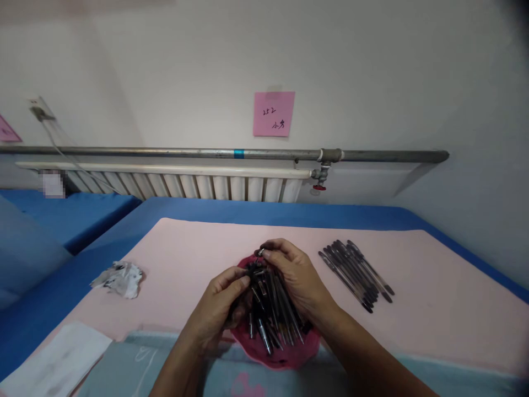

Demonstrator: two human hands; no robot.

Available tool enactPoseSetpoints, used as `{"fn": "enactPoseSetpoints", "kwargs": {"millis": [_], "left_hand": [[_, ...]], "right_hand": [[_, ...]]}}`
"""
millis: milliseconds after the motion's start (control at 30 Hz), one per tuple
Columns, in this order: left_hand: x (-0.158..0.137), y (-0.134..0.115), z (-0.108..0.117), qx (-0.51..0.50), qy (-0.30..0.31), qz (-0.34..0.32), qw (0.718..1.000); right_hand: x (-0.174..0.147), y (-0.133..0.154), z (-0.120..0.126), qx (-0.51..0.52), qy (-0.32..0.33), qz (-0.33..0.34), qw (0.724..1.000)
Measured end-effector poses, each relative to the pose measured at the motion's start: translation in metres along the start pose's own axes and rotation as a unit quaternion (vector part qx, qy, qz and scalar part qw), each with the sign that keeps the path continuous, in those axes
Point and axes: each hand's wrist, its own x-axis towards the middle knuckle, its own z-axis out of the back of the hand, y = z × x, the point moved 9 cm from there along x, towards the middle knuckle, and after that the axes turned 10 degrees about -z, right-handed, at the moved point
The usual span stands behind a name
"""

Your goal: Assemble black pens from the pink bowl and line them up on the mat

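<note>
A pink basket (289,364) with a wavy rim sits in front of me, filled with dark pens and pen parts (268,309), some with shiny metal tips. Over its left side my left hand (217,303) is closed, thumb and fingers pinched at a small dark piece I cannot make out clearly. My right hand (300,275) is at the basket's far right side, its thumb and forefinger pinching a small dark piece with a shiny bit (260,252). To the right, several capped pens (353,275) lie side by side on the pink tabletop (430,286).
A crumpled, dark-stained tissue (123,278) lies at the left, with a flat white cloth or paper (58,358) nearer me. Light-blue fabric (136,364) runs along the near edge. Behind the blue table border (264,212) stand a radiator (223,184) and a pipe (173,153).
</note>
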Motion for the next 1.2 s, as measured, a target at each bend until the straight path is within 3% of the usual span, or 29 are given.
{"fn": "enactPoseSetpoints", "kwargs": {"millis": [167, 367, 600, 1033, 1200], "left_hand": [[0.001, -0.001, 0.0, -0.008, -0.007, -0.007, 1.0], [-0.001, -0.001, -0.003, -0.02, -0.004, -0.001, 1.0], [-0.003, 0.004, -0.003, -0.051, -0.002, 0.036, 0.998], [-0.001, 0.008, -0.005, -0.033, 0.001, 0.034, 0.999], [-0.002, 0.005, -0.004, -0.034, -0.003, 0.032, 0.999]], "right_hand": [[-0.002, -0.002, -0.003, -0.074, 0.009, 0.0, 0.997], [0.0, -0.006, -0.003, -0.078, 0.021, 0.001, 0.997], [-0.001, 0.006, -0.006, -0.152, 0.042, 0.072, 0.985], [0.004, -0.004, -0.002, -0.02, 0.043, -0.004, 0.999], [0.003, -0.003, -0.002, -0.021, 0.049, -0.006, 0.999]]}}
